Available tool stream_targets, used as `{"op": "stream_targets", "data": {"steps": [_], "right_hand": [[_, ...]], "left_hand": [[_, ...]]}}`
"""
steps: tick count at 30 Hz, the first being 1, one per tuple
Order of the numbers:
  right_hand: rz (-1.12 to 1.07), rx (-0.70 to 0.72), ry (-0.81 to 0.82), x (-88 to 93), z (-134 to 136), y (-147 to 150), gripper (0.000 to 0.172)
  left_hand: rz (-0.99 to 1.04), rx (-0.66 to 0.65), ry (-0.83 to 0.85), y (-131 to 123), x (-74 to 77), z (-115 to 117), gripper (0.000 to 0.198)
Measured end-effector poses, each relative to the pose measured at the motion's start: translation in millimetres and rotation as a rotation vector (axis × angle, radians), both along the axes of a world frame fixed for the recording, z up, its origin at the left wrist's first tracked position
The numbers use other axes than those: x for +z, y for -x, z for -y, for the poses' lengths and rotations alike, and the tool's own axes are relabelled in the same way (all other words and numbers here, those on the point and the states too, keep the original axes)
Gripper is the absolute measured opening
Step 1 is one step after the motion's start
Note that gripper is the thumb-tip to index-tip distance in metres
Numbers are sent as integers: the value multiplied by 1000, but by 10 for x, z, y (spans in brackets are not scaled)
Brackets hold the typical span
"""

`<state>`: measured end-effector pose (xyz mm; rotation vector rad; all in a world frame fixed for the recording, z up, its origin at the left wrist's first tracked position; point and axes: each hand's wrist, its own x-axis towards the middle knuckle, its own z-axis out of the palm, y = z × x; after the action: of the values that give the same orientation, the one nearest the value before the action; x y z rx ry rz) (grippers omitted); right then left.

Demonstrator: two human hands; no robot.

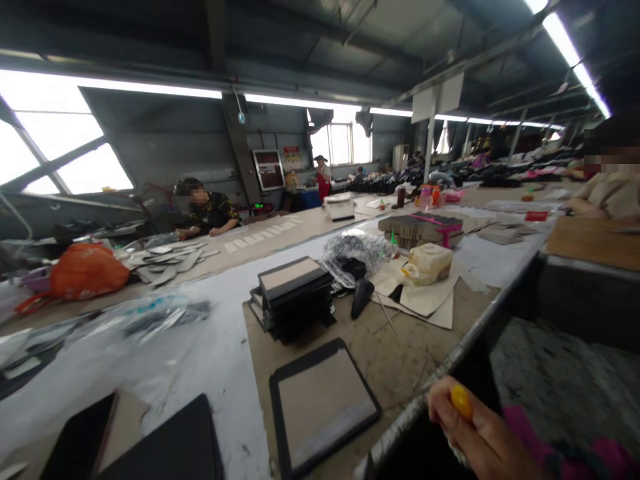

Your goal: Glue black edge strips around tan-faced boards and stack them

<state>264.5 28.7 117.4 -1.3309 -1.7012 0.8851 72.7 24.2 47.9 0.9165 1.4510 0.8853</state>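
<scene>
My right hand (473, 427) is closed in a fist beside the table's front edge, at the lower right. Out of its top pokes the rounded end of a yellow handle (461, 403); the rest of that tool is hidden by my fingers, so its kind does not show. Left of the fist, a flat beige panel with a black border (327, 403) lies on the brown work board (385, 353). Behind the panel rises a stack of similar black-edged panels (295, 293). My left hand is out of view.
A yellowish plastic jug (427, 261) stands on pale sheets right of crumpled clear plastic (357, 250). Farther back are tied grey pieces (420, 230). Black panels (170, 447) lie front left, an orange bag (87, 272) far left. Several people work around the long tables.
</scene>
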Motion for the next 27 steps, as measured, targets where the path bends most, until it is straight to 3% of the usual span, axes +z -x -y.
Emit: {"op": "stream_targets", "data": {"steps": [2, 4, 7, 10, 17, 21, 24, 27], "right_hand": [[27, 33, -33, 34, 4, 23, 41], [36, 73, -41, 57, -7, 99, 37], [53, 169, -10, 46, -26, 277, 34], [57, 260, 38, 8, -48, 470, 33], [-31, 406, 198, -15, -129, 732, 30], [32, 349, 144, -9, -99, 726, 31], [107, 409, 113, -14, -55, 757, 26], [154, 476, 117, -32, -11, 845, 18]], "left_hand": [[35, 17, 24, 61, 3, 257, 33], [136, 35, -1, 103, 97, 385, 36], [360, 42, 0, 151, 285, 386, 37], [424, 11, -7, 185, 399, 368, 34], [527, -81, 5, 274, 418, 431, 26], [534, -59, 18, 347, 408, 437, 32], [542, -56, 9, 375, 418, 443, 40], [529, -62, -18, 385, 441, 451, 36]]}}
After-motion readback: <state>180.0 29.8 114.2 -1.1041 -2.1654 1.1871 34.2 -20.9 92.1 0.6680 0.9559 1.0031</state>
